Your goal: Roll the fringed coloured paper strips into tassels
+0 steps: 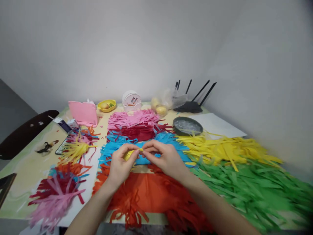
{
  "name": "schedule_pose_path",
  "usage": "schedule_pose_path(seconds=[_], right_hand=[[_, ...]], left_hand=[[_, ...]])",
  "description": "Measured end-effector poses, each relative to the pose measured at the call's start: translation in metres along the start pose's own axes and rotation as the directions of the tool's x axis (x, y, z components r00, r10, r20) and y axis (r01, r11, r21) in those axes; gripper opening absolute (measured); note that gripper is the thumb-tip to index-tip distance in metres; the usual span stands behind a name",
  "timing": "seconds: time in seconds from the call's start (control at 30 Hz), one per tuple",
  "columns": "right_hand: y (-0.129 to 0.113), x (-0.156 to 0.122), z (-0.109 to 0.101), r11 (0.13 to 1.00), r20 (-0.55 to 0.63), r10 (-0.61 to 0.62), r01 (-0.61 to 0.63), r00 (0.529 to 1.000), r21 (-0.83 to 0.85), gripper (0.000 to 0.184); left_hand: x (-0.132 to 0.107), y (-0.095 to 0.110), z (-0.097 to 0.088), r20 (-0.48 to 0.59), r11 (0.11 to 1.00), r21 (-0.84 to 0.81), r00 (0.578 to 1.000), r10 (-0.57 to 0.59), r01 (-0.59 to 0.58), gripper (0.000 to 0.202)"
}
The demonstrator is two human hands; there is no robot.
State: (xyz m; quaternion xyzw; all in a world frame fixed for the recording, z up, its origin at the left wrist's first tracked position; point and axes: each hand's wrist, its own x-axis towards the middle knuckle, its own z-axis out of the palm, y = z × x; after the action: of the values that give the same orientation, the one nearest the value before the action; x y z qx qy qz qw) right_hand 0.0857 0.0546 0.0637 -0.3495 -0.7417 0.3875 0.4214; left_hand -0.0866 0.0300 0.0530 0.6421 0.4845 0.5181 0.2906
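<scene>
My left hand (121,164) and my right hand (163,156) meet above the middle of the table, both pinched on a small rolled piece of yellow paper (132,152). Beneath them lie fringed paper sheets: blue (111,148), orange-red (151,192), dark red (139,132) and pink (133,118). Yellow fringed paper (222,148) and green fringed paper (249,186) spread out to the right of my hands.
Finished paper tassels lie at the left: a yellow one (73,150) and a pink and red one (55,195). At the back stand a pink box (83,113), a yellow bowl (106,105), a dark dish (187,125) and a router (193,106). A dark chair (23,132) stands left.
</scene>
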Motion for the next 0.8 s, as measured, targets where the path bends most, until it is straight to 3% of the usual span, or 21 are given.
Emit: schedule_pose_path(seconds=[0.17,0.37,0.5,0.8], right_hand=[[-0.002,-0.013,0.006,0.94,-0.018,0.141,-0.128,0.99,0.317,0.02],[-0.001,-0.03,0.023,0.852,-0.07,0.208,-0.146,0.976,0.503,0.024],[0.0,-0.043,0.032,0.891,-0.197,0.174,-0.069,0.965,0.449,0.019],[0.004,-0.063,0.045,0.964,-0.253,0.112,-0.042,0.961,0.264,0.013]], left_hand=[[-0.018,0.004,0.0,-0.052,0.993,0.096,0.996,0.076,-0.071,0.013],[-0.034,0.007,0.007,-0.108,0.935,0.273,0.958,0.265,-0.228,0.01],[-0.04,0.009,0.008,-0.069,0.923,0.302,0.96,0.271,-0.238,0.009],[-0.046,0.011,0.003,0.078,0.907,0.344,0.969,0.233,-0.245,0.008]])
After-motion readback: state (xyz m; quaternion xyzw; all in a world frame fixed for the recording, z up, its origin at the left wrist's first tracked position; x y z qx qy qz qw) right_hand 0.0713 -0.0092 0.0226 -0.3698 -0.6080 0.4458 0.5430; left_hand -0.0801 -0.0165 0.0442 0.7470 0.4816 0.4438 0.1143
